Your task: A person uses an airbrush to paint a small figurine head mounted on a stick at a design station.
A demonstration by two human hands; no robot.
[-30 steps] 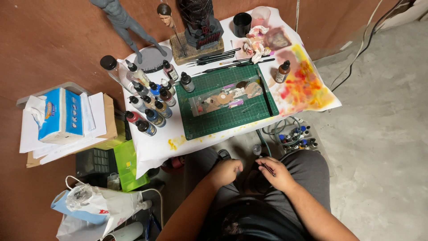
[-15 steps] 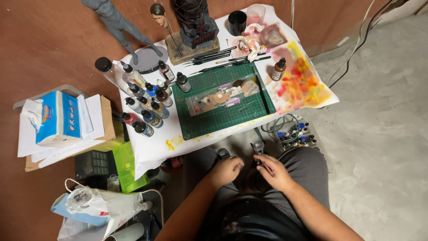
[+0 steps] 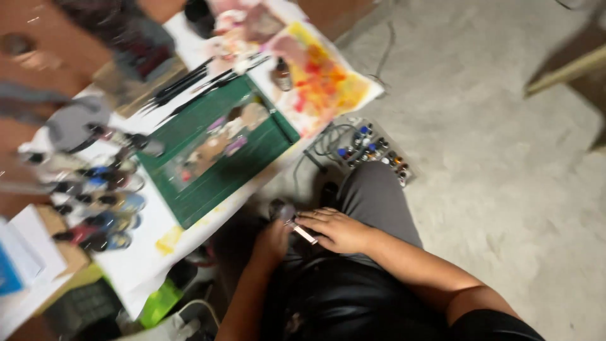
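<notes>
Two hands [image 3: 306,233] on one small metal tool [image 3: 297,226], apparently airbrush.

Cutting mat [image 3: 208,170] dark green w/ pale grid lines. Paper sheet [image 3: 322,82] by it stained yellow, orange, red. My trousers [image 3: 379,196] grey, shirt [image 3: 341,303] black. Small tool [image 3: 303,232] in my hands silvery. Floor [image 3: 505,158] pale grey, mottled. Brushes [image 3: 183,85] black.

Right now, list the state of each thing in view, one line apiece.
Left hand: closed around a small dark object, over the lap.
Right hand: fingers on a thin metal tool, beside the left hand.
Green mat: flat on the table, clear sheet on top.
Brushes: lying loose above the mat.
Paint bottles: upright, capped, blurred.
Stained paper: spread flat, overhanging the table's corner.
</notes>
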